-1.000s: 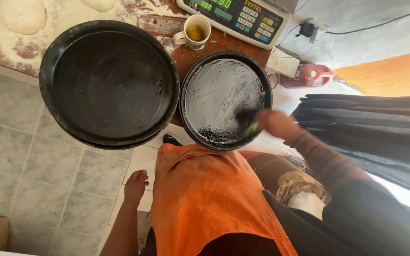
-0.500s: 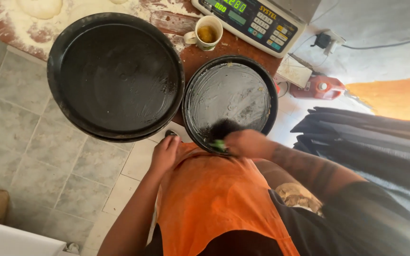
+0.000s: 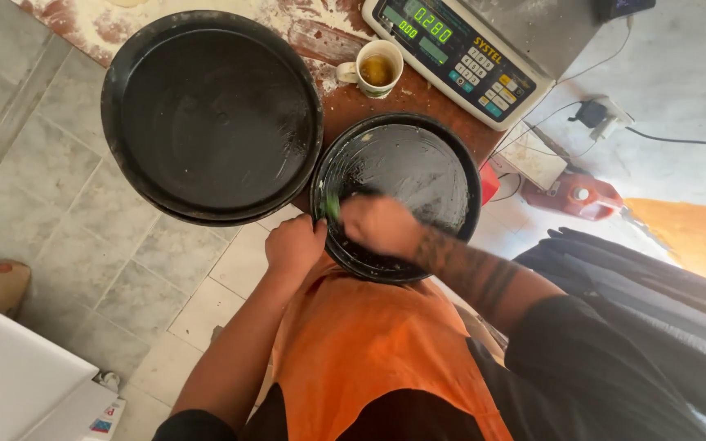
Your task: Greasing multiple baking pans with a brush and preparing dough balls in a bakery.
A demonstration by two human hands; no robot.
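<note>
Black and greasy, the smaller round pan [image 3: 418, 175] juts over the worktop [image 3: 345, 102] edge beside a larger pan [image 3: 210, 114]. Of the hands, the left hand [image 3: 294, 245] grips its near rim, while the right hand [image 3: 379, 224], closed on a green brush [image 3: 332, 208], presses inside it.

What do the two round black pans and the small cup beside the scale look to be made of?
Smaller pan: likely dark metal, thin rolled rim, with a greasy, streaky sheen inside where the right hand works; the left hand is at its rim. Large pan: probably the same metal, duller black, faintly glossy. Cup: seemingly glazed ceramic, smooth pale wall and handle.
</note>
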